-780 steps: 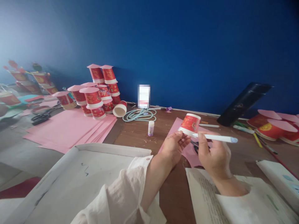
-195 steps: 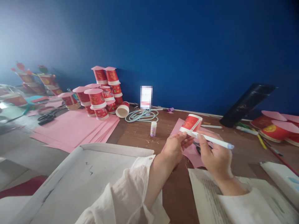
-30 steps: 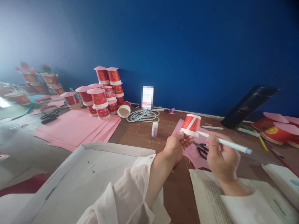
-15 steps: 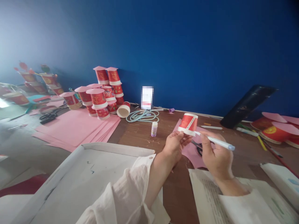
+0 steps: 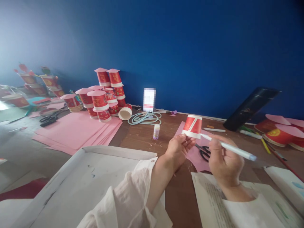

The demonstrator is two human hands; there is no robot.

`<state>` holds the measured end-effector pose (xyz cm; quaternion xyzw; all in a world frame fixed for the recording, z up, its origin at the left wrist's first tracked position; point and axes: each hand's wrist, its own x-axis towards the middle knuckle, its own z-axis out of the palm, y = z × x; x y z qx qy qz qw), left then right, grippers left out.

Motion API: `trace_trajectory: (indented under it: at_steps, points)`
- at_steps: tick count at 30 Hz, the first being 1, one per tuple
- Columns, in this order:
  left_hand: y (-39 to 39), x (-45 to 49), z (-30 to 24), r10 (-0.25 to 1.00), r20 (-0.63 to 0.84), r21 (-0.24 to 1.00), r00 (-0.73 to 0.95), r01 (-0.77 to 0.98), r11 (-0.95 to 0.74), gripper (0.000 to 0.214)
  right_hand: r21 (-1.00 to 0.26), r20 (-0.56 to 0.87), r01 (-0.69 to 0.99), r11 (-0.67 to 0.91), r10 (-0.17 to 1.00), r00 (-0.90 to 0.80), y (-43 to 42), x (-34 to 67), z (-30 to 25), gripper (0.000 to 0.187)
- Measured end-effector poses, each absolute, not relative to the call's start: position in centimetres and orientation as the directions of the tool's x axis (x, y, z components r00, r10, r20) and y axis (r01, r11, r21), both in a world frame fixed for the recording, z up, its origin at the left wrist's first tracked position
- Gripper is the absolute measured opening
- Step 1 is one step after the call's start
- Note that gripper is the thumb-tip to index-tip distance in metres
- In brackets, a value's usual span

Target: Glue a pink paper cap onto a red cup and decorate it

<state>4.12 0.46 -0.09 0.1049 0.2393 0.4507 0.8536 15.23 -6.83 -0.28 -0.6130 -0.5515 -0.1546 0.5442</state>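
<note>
My left hand (image 5: 178, 148) pinches the white rim of an upside-down red paper cup (image 5: 193, 126) and holds it up above the table. My right hand (image 5: 224, 161) grips a white pen (image 5: 228, 147) whose tip touches the cup's lower edge; its pale blue cap points right. Under both hands lie a pink paper sheet (image 5: 195, 155) and black scissors (image 5: 203, 152). Both arms wear white sleeves.
Red cups with pink lids (image 5: 102, 95) are stacked at the back left beside pink paper sheets (image 5: 78, 129). A glue stick (image 5: 156, 131), a coiled cable (image 5: 144, 117), a white tray (image 5: 95, 171), printed paper (image 5: 213, 202), a leaning black cylinder (image 5: 251, 106) and more cups (image 5: 280, 131) surround me.
In the last half second my right hand drew back to the right and the pen's rear end swung outward; its tip stays at the cup rim. The cup turned slightly.
</note>
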Motion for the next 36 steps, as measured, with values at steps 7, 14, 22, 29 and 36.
trace_trajectory:
  at_steps: [7,14,22,29,36]
  points:
    - [0.37,3.97,0.06,0.819,-0.302,0.401,0.487,-0.715,0.573,0.02,-0.502,0.786,0.844,0.19,0.508,0.353,-7.01,14.86,-0.24,0.025]
    - [0.36,3.98,-0.05,0.809,-0.309,0.375,0.499,-0.718,0.586,0.015,-0.461,0.812,0.868,0.186,0.483,0.328,-6.84,15.18,-0.57,0.023]
    - [0.47,3.89,0.01,0.793,-0.338,0.329,0.507,-0.726,0.604,0.021,-0.465,0.821,0.851,0.244,0.479,0.312,-6.86,15.1,-0.58,0.021]
    - [0.42,3.87,-0.04,0.803,-0.323,0.352,0.5,-0.724,0.593,0.018,-0.445,0.827,0.855,0.267,0.488,0.278,-6.96,14.98,-0.52,0.019]
    - [0.51,3.95,0.01,0.803,-0.331,0.422,0.496,-0.684,0.596,0.022,-0.32,0.843,0.887,0.333,0.527,0.106,-6.24,14.98,-0.32,0.017]
